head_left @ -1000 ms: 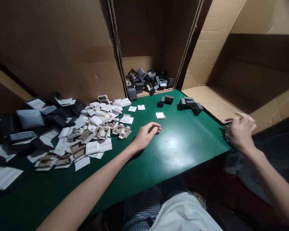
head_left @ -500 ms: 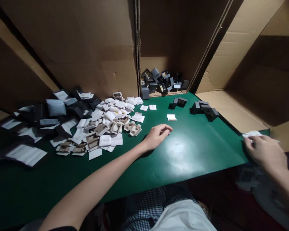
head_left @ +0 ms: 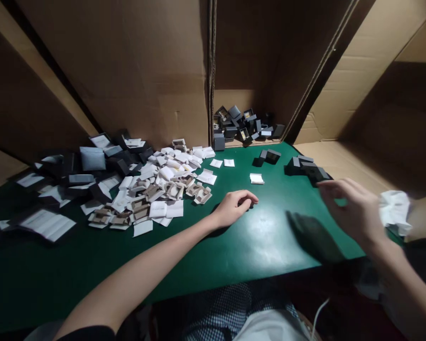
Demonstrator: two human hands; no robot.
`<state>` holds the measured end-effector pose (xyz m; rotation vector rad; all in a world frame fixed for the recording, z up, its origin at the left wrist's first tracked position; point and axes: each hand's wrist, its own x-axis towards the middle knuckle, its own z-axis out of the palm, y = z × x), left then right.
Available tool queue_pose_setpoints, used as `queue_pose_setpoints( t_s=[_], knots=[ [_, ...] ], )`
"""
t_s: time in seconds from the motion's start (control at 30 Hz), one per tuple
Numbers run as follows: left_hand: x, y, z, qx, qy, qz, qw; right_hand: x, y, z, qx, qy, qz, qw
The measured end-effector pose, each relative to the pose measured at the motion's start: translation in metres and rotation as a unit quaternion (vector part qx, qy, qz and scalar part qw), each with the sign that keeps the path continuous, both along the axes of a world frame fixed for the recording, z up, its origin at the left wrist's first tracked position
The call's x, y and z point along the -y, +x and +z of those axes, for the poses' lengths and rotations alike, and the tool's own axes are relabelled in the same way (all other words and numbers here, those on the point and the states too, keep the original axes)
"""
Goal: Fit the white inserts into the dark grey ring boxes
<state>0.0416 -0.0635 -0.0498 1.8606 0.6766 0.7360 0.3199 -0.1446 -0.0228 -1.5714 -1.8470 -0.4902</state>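
My left hand (head_left: 235, 207) rests on the green table (head_left: 270, 246) with loosely curved fingers. A gap shows between its thumb and fingers, and nothing is seen in it. Just beyond it lies a small white folded piece of paper or card (head_left: 257, 179). My right hand (head_left: 357, 213) is raised over the table's right side, casting a shadow. Its fingers are stretched forward, slightly blurred, with no held thing visible. Past its fingertips stand small dark boxes (head_left: 301, 163). A crumpled white tissue or cloth (head_left: 394, 210) lies to its right, at the table edge.
White papers and small card inserts (head_left: 166, 177) are heaped left of centre. Dark boxes, some with papers, and a grey cushion (head_left: 92, 158) lie at far left. More dark boxes (head_left: 244, 124) fill a cardboard compartment at the back. Tall cardboard walls (head_left: 128, 71) close off the rear.
My right hand has left the white tissue or cloth at the right edge and moved left over the table. My left hand has stayed about where it was. The view has shifted slightly.
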Motion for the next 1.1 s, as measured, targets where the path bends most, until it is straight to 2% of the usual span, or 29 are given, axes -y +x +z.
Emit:
queue_pose_setpoints(
  t_s=[0.1, 0.17, 0.23, 0.3, 0.37, 0.43, 0.5, 0.6, 0.7, 0.87, 0.97, 1.1],
  knots=[
    [-0.001, -0.003, -0.002, -0.003, 0.025, -0.005, 1.0, -0.041, -0.05, -0.006, 0.013, -0.081, 0.081, 0.993],
    [-0.003, -0.006, -0.003, -0.032, 0.106, -0.005, 0.994, -0.07, -0.075, -0.017, 0.048, -0.116, 0.086, 0.988],
    [-0.006, -0.009, -0.004, -0.08, 0.21, -0.013, 0.974, -0.096, -0.092, -0.031, 0.063, -0.142, 0.09, 0.984],
    [-0.007, -0.011, -0.004, -0.133, 0.288, -0.029, 0.948, -0.116, -0.098, -0.041, 0.063, -0.14, 0.123, 0.98],
    [-0.007, -0.012, -0.004, -0.179, 0.334, -0.046, 0.924, -0.128, -0.098, -0.047, 0.039, -0.123, 0.186, 0.974],
    [-0.005, -0.011, -0.003, -0.206, 0.366, -0.056, 0.906, -0.132, -0.094, -0.049, -0.001, -0.101, 0.245, 0.964],
    [-0.004, -0.01, -0.003, -0.218, 0.39, -0.055, 0.893, -0.131, -0.09, -0.048, -0.041, -0.079, 0.27, 0.959],
    [-0.002, -0.01, -0.003, -0.222, 0.412, -0.033, 0.883, -0.127, -0.086, -0.047, -0.079, -0.057, 0.253, 0.963],
    [-0.005, -0.012, -0.002, -0.25, 0.428, 0.019, 0.868, -0.126, -0.083, -0.047, -0.093, -0.059, 0.231, 0.967],
    [-0.015, -0.017, 0.001, -0.358, 0.431, 0.144, 0.816, -0.127, -0.076, -0.044, -0.132, -0.055, 0.223, 0.964],
    [-0.016, -0.017, -0.003, -0.39, 0.407, 0.222, 0.795, -0.129, -0.07, -0.043, -0.106, -0.04, 0.183, 0.977],
    [-0.014, -0.016, -0.01, -0.412, 0.383, 0.24, 0.791, -0.136, -0.06, -0.051, -0.049, -0.05, 0.115, 0.991]
  ],
)
